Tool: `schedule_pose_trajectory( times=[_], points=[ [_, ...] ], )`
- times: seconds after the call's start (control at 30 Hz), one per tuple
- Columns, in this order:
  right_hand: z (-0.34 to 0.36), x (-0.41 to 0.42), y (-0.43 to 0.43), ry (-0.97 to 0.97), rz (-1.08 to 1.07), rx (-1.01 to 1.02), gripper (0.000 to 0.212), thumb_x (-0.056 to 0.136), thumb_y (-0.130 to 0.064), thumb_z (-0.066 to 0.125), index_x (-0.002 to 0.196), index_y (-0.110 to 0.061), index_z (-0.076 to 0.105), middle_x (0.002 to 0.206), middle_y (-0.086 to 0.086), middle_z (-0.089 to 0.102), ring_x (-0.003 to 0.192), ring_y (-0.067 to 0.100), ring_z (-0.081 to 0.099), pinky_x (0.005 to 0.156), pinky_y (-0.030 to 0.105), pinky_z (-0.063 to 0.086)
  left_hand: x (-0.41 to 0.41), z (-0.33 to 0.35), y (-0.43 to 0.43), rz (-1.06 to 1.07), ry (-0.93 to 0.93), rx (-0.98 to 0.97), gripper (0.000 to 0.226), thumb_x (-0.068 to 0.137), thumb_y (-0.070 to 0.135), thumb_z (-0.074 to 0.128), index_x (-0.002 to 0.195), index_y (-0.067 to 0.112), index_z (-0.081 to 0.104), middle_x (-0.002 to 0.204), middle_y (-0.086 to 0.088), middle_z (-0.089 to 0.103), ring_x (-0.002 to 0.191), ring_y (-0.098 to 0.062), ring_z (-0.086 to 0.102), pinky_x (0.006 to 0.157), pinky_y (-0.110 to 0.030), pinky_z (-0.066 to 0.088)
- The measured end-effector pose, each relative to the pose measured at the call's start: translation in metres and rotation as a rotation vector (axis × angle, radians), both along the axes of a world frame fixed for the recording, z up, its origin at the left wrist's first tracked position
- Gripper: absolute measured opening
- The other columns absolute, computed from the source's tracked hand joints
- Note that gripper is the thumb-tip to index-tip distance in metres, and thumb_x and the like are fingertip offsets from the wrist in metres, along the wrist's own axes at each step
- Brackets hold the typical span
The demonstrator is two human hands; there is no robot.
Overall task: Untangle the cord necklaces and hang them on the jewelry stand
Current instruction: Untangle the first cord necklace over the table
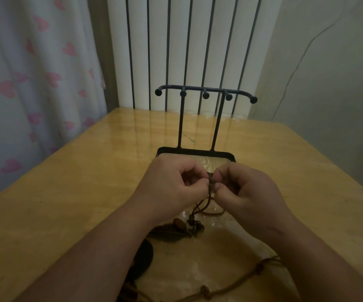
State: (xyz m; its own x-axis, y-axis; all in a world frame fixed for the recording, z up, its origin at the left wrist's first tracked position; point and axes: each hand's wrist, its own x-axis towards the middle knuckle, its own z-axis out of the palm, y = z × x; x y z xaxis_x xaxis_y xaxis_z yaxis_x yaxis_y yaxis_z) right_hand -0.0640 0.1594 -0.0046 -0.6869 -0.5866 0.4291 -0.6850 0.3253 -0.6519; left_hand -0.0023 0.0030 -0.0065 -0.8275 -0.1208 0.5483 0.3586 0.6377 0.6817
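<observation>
black jewelry stand (205, 92); brown cord necklaces (207, 200); pink-hearted curtain (34, 83)

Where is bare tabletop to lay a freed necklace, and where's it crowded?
Bare table lies left of the left hand and jewelry stand; another patch right of the right hand. Crowded: between the forearms, where pendants and a loose cord lie; both hands pinch the knotted cord.

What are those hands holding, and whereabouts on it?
The left hand and right hand both pinch a cord necklace at a small dark knot or bead on its cord.
</observation>
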Motion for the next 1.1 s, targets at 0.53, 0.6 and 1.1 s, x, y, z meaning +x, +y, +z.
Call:
schedule_pose_trajectory(
  times=[0.53,0.6,1.1],
  points=[
    [0.0023,0.0043,-0.0008,0.041,-0.045,-0.111,0.008,0.077,-0.032,0.057,0.078,-0.032,0.065,0.071,-0.019,0.061,0.057,0.003,0.051,0.05,0.013,0.041,-0.0053,-0.005,-0.0017,-0.019,-0.135,0.104,0.014,0.079,0.021,0.059,0.067,0.029,0.058,0.058,0.013,0.053,0.053,0.0,0.046,0.049,-0.012,0.04],
    [0.0024,0.0047,-0.0015,0.06,-0.053,-0.084,0.006,0.076,-0.034,0.058,0.076,-0.034,0.064,0.074,-0.021,0.061,0.059,0.002,0.053,0.051,0.011,0.041,-0.0058,-0.0058,-0.001,-0.009,-0.15,0.086,0.011,0.078,0.023,0.058,0.068,0.029,0.059,0.06,0.011,0.054,0.055,0.0,0.047,0.05,-0.013,0.04],
    [0.0007,0.0008,-0.0023,-0.05,-0.058,0.021,0.009,0.08,-0.027,0.057,0.075,-0.027,0.065,0.058,-0.01,0.055,0.052,0.001,0.047,0.046,0.015,0.038,-0.0065,-0.0055,-0.0005,-0.109,-0.287,0.138,0.023,0.087,0.016,0.054,0.07,0.031,0.058,0.065,0.012,0.053,0.061,-0.003,0.047,0.059,-0.024,0.039]
  ],
)
